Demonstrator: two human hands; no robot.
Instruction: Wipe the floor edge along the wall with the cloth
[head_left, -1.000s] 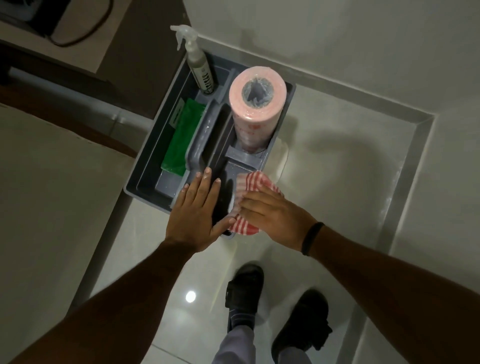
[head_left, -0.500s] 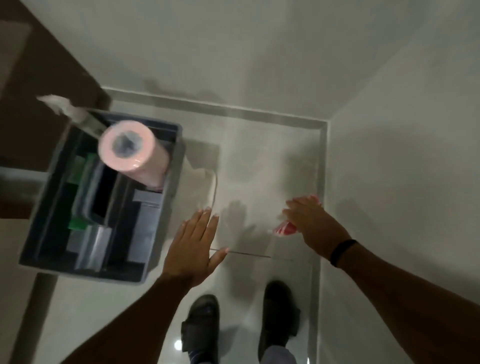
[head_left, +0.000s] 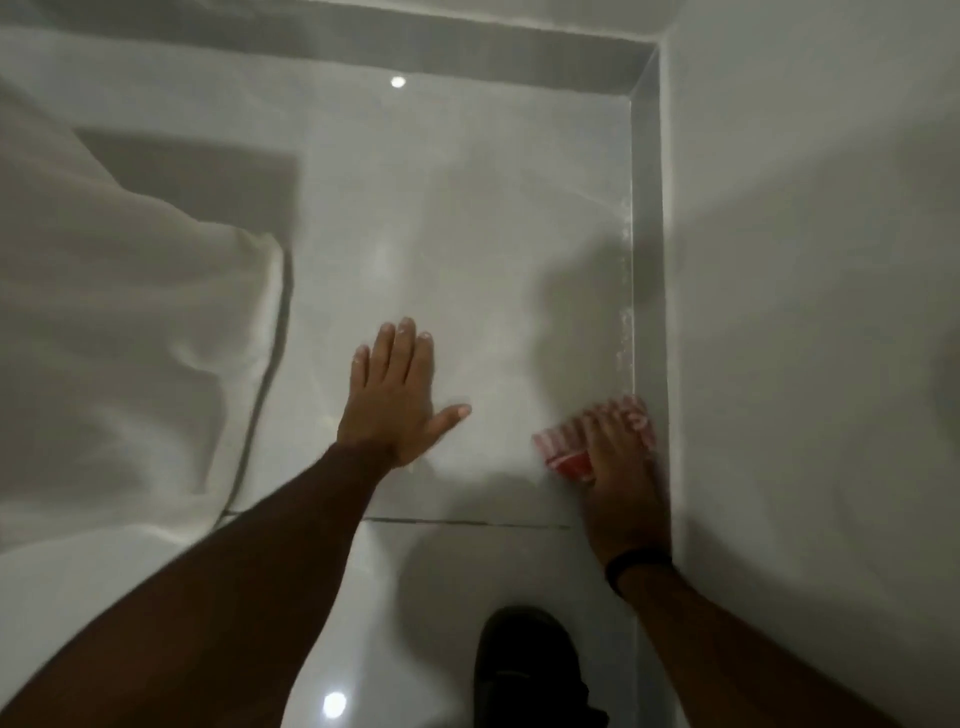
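Observation:
A red and white striped cloth (head_left: 563, 447) lies on the pale tiled floor against the grey skirting strip (head_left: 647, 260) of the right-hand wall. My right hand (head_left: 621, 478) presses flat on top of it, fingers spread over the cloth, with a black band on the wrist. My left hand (head_left: 392, 395) rests flat on the floor tile to the left, fingers together and thumb out, holding nothing. White dusty marks show along the floor edge beyond the cloth.
A white bed sheet (head_left: 119, 338) hangs at the left. The corner of the two walls (head_left: 649, 52) is ahead. My dark shoe (head_left: 524, 670) stands on the floor near the bottom. A tile joint (head_left: 467, 522) runs across below my hands.
The view swung right, away from the grey caddy, which is out of sight. My right hand carried the cloth from the caddy to the floor edge at the right wall. My left hand moved onto the floor.

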